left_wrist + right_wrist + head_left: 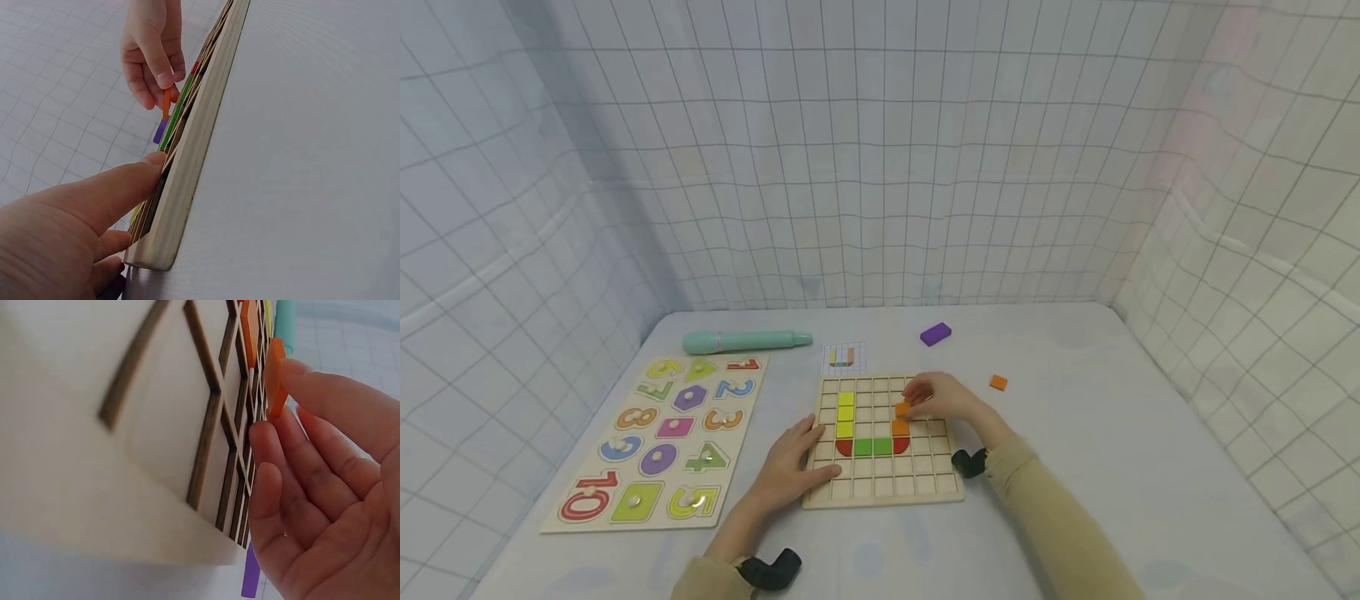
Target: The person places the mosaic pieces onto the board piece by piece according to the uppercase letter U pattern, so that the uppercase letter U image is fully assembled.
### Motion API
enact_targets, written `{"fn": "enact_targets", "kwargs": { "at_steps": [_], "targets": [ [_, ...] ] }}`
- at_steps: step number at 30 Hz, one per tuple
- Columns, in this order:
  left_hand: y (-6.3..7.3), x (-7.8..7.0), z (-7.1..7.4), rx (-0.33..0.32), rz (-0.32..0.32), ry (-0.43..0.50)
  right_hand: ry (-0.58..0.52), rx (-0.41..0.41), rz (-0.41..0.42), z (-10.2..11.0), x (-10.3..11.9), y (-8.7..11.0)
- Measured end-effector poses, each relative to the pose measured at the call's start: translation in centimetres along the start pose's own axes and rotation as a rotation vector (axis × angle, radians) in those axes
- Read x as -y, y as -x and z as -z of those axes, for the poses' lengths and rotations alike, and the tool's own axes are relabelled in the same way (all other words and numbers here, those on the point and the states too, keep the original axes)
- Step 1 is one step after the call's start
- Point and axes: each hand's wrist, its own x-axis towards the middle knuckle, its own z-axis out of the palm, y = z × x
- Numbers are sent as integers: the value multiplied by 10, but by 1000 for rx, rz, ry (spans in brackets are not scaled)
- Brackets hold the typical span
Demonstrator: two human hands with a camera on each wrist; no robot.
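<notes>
A square wooden grid board lies on the table. In its cells, yellow tiles form a column on the left, green tiles run between two rounded red pieces, and an orange tile sits above the right one. My right hand pinches another orange square tile by thumb and fingertips, close over the cell beyond that one; the right wrist view shows it tilted on edge. My left hand rests at the board's left side, thumb on its face and extended fingers along the edge.
A loose orange tile lies right of the board, and a purple block beyond it. Behind stands a small pattern card and a teal marker-shaped tube. A number-and-shape puzzle board lies at left. Gridded cloth walls surround the table.
</notes>
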Motion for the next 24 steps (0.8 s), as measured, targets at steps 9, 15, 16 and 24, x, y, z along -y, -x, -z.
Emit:
{"fn": "enact_targets", "kwargs": {
  "at_steps": [9, 15, 16, 24],
  "targets": [
    [-1, 0, 1, -2, -1, 1, 66, -3, -25, -8, 1, -7],
    [-1, 0, 1, -6, -10, 1, 89, -12, -25, -10, 1, -7],
    [-1, 0, 1, -6, -10, 1, 87, -13, -23, -11, 1, -7],
    [0, 1, 0, -5, -6, 1, 46, -3, -33, -12, 0, -5]
  ]
}}
